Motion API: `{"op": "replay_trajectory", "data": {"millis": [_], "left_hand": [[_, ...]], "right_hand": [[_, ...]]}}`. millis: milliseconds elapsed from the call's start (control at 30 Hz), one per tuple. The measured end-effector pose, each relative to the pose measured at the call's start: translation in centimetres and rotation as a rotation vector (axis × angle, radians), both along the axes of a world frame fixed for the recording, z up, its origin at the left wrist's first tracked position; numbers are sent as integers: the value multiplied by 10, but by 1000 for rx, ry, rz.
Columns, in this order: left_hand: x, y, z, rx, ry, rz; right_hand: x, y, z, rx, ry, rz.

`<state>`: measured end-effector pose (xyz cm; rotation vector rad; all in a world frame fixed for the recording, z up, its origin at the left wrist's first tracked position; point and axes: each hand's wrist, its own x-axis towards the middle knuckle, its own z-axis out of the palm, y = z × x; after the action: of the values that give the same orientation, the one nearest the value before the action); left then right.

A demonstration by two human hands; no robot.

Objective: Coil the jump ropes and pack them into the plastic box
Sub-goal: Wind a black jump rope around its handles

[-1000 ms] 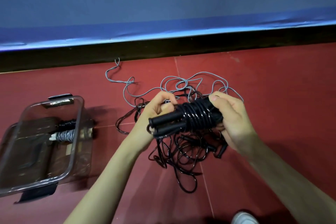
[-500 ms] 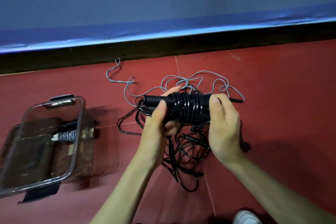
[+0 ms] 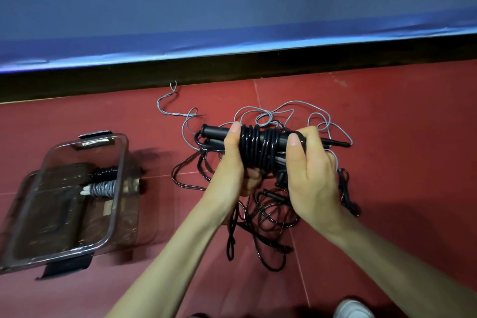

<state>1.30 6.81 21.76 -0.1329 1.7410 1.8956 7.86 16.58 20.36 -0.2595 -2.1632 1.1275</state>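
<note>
Both hands hold a black jump rope (image 3: 258, 148) above the red floor, its cord wound in tight turns round its two handles. My left hand (image 3: 236, 160) grips the left part of the bundle, and my right hand (image 3: 309, 170) grips the right end. Beneath them lies a tangle of loose black ropes (image 3: 263, 217) and a grey rope (image 3: 268, 116). The clear plastic box (image 3: 113, 204) stands open at the left, with a coiled black rope (image 3: 103, 172) and a coiled grey rope (image 3: 103, 188) inside.
A dark baseboard (image 3: 232, 67) runs along the back under a blue padded wall. The box's black latches (image 3: 69, 266) stick out at its near and far ends. A white shoe (image 3: 353, 310) shows at the bottom right.
The wound bundle has turned from a slant to lie level and risen slightly. My left hand has shifted its grip onto the bundle's left part, and my right hand has closed round the right end.
</note>
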Motion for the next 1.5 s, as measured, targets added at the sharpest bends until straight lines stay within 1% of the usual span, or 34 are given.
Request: {"op": "replay_trajectory", "data": {"millis": [33, 67, 133, 200, 267, 300, 333, 433, 467, 533, 567, 633, 667, 700, 733, 833, 900, 1033, 1100, 1200, 1333, 1433, 1500], "left_hand": [[-3, -1, 0, 32, -20, 41], [-4, -4, -4, 60, -9, 34], [-4, -1, -11, 40, -18, 35], [-6, 0, -16, 38, -43, 119], [-3, -4, -20, -34, 65, 74], [1, -8, -24, -71, 154, 42], [4, -11, -28, -73, 218, 74], [5, -19, -36, -52, 355, 298], [6, -21, -32, -79, 419, 319], [6, -22, -29, -133, 527, 329], [6, -24, -31, -161, 564, 332], [8, -26, -28, -177, 597, 308], [8, -26, -27, -173, 596, 290], [8, -26, -27, -162, 596, 282], [8, -26, -27, -154, 598, 279], [8, -26, -24, -176, 626, 268], [6, -29, -23, -187, 639, 241], [3, -31, -27, -243, 621, 165], [6, -31, -30, -251, 578, 154], [9, -32, -33, -269, 546, 152], [12, -34, -35, -242, 537, 133], [16, -33, -33, -172, 519, 101], [16, -32, -32, -101, 469, 36]], "right_hand": [[-1, 0, 0, 4, -4, 11], [-3, -1, 0, -3, -17, 22], [-5, 2, -5, -19, -46, 23], [-5, 5, -11, -40, -66, 1], [-2, 9, -17, -56, -72, -24], [-1, 11, -19, -47, -73, -35], [0, 13, -21, -28, -73, -41], [2, 14, -23, -18, -65, -7], [2, 13, -24, -34, -67, 19], [3, 10, -24, -118, -102, 88], [2, 9, -23, -212, -136, 129], [1, 9, -18, -529, -189, 241], [0, 10, -16, -705, -201, 307], [-1, 12, -13, -824, -212, 367], [-1, 15, -11, -875, -227, 415], [-3, 22, -2, -922, -294, 542], [-3, 25, -1, -948, -344, 586], [-4, 24, 1, -1042, -353, 661], [-5, 23, 2, -1015, -330, 659], [-6, 20, 4, -945, -296, 599], [-6, 16, 2, -935, -253, 521], [-7, 17, 3, -979, -227, 474], [-8, 20, 4, -987, -210, 449]]}}
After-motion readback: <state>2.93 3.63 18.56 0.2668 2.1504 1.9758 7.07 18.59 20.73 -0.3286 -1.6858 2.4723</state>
